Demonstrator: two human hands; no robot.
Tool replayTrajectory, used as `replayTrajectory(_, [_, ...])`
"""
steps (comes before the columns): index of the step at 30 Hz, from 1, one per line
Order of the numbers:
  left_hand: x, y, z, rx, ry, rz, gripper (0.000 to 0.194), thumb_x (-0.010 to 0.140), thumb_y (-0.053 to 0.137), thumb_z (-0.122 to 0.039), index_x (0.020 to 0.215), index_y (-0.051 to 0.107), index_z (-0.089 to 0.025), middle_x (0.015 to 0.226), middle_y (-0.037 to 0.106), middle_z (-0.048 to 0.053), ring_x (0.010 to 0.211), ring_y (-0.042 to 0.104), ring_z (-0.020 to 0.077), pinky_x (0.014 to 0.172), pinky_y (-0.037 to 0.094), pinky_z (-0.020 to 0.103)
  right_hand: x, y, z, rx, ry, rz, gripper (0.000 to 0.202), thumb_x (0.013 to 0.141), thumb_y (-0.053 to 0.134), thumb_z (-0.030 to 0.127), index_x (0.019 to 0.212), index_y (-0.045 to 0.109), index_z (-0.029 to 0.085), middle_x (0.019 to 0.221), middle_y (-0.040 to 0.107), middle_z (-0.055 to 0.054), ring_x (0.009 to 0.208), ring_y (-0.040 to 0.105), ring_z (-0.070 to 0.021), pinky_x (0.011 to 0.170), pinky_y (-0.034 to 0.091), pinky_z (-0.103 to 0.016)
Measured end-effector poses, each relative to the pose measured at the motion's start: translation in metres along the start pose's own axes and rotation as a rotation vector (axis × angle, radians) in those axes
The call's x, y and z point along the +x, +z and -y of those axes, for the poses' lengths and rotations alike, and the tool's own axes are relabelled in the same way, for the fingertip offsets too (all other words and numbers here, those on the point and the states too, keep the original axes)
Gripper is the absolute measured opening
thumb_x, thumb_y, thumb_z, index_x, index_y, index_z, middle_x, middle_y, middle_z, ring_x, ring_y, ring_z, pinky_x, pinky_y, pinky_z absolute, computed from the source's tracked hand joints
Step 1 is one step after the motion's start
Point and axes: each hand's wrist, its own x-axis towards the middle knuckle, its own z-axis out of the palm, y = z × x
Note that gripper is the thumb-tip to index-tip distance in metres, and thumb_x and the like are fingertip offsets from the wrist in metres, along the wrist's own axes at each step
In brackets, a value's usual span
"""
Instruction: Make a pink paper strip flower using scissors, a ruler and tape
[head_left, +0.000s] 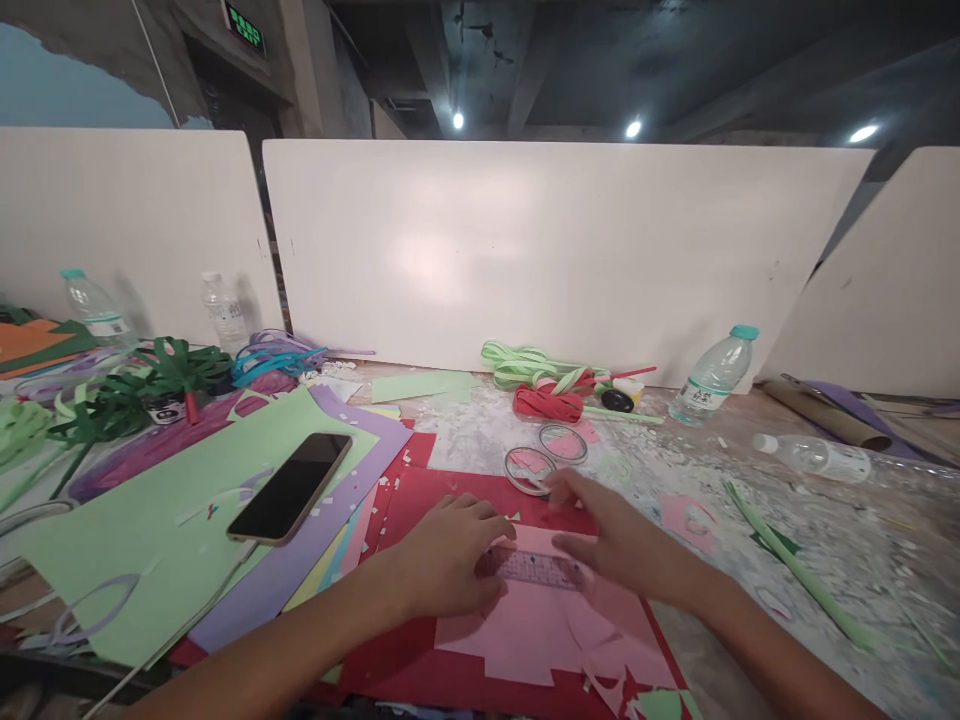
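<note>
A clear ruler [534, 568] lies across pink paper [517, 630], which rests on red sheets [405, 650]. My left hand [454, 555] grips the ruler's left end, thumb below it and fingers above. Over the ruler's right part is my right hand [611, 535], its thumb and index finger apart and nothing visible between them. Just beyond my right fingertips lie two thin ring-shaped rolls, the nearer ring [529, 490] and the farther ring [564, 458], with pink paper showing through. Cut pink scraps [606, 680] lie at the pink paper's lower right.
A phone [291, 488] with a cable lies on green paper [150, 530] at left. Red ribbon [547, 402] and green ribbon [517, 362] sit near the white partition [450, 250]. An upright bottle [709, 385] and a lying bottle [817, 458] are at right.
</note>
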Motion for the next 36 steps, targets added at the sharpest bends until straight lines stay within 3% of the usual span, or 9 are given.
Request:
replayTrajectory(5, [0.021,-0.007,0.009,0.033,-0.014,0.033,0.016,0.082,0.053,-0.035,0.088,0.061,-0.022,0.086,0.064,0.003,0.078,0.06,0.0207,0.067,0.042,0.029,0.026,-0.019,-0.02,-0.051,0.052,-0.149,0.023,0.079,0.056,0.032,0.1,0.048,0.024,0.099,0.059,-0.006,0.089,0.056,-0.0221,0.073,0.045,-0.033])
replayTrajectory(10, [0.059,0.002,0.027,0.136,-0.025,-0.12,0.028,0.084,0.051,-0.032,0.109,0.06,-0.024,0.105,0.059,0.006,0.086,0.06,0.022,0.068,0.046,0.03,0.037,-0.015,-0.037,-0.071,0.063,-0.082,0.041,0.079,0.056,0.03,0.119,0.046,0.026,0.096,0.062,-0.006,0.089,0.06,-0.024,0.072,0.046,-0.035])
replayTrajectory(16, [0.088,0.011,0.037,0.217,0.02,-0.103,0.021,0.082,0.049,-0.018,0.086,0.069,-0.023,0.087,0.059,0.006,0.081,0.059,0.0215,0.07,0.046,0.032,0.035,-0.004,-0.044,-0.081,0.048,-0.086,0.06,0.077,0.059,0.027,0.132,0.036,0.025,0.093,0.061,-0.005,0.079,0.06,-0.0212,0.069,0.046,-0.033])
replayTrajectory(19, [0.084,0.006,0.04,0.199,0.042,-0.122,0.021,0.084,0.047,-0.018,0.087,0.067,-0.023,0.089,0.06,0.005,0.086,0.058,0.0199,0.074,0.045,0.03,0.035,-0.007,-0.043,-0.057,0.069,-0.158,0.051,0.078,0.058,0.03,0.126,0.041,0.025,0.091,0.06,-0.004,0.078,0.059,-0.0204,0.068,0.047,-0.032])
replayTrajectory(22, [0.073,-0.001,0.045,0.178,0.031,-0.184,0.02,0.087,0.044,-0.018,0.092,0.063,-0.021,0.097,0.062,0.004,0.093,0.055,0.0194,0.08,0.044,0.03,0.036,-0.012,-0.041,-0.013,0.058,-0.279,0.026,0.081,0.055,0.036,0.104,0.052,0.024,0.087,0.06,-0.004,0.077,0.058,-0.0197,0.068,0.047,-0.032])
replayTrajectory(25, [0.059,-0.009,0.051,0.15,-0.012,-0.224,0.019,0.086,0.044,-0.016,0.088,0.062,-0.02,0.09,0.065,0.004,0.09,0.055,0.0198,0.08,0.043,0.031,0.036,-0.013,-0.042,0.019,0.035,-0.335,0.019,0.082,0.053,0.038,0.092,0.053,0.022,0.085,0.06,-0.004,0.076,0.057,-0.019,0.069,0.047,-0.033])
replayTrajectory(31, [0.036,-0.022,0.063,0.132,-0.083,-0.188,0.021,0.081,0.046,-0.012,0.089,0.064,-0.019,0.081,0.065,0.006,0.089,0.057,0.0225,0.072,0.042,0.03,0.034,-0.01,-0.044,-0.016,0.054,-0.254,0.027,0.081,0.054,0.037,0.104,0.048,0.023,0.09,0.06,-0.004,0.078,0.057,-0.0197,0.071,0.047,-0.035])
replayTrajectory(36, [0.032,-0.017,0.066,0.134,-0.085,-0.165,0.024,0.079,0.048,-0.008,0.089,0.067,-0.02,0.081,0.066,0.006,0.092,0.057,0.0223,0.075,0.042,0.029,0.034,-0.012,-0.044,-0.024,0.082,-0.195,0.032,0.082,0.053,0.036,0.111,0.047,0.023,0.089,0.062,-0.004,0.076,0.059,-0.02,0.068,0.047,-0.034])
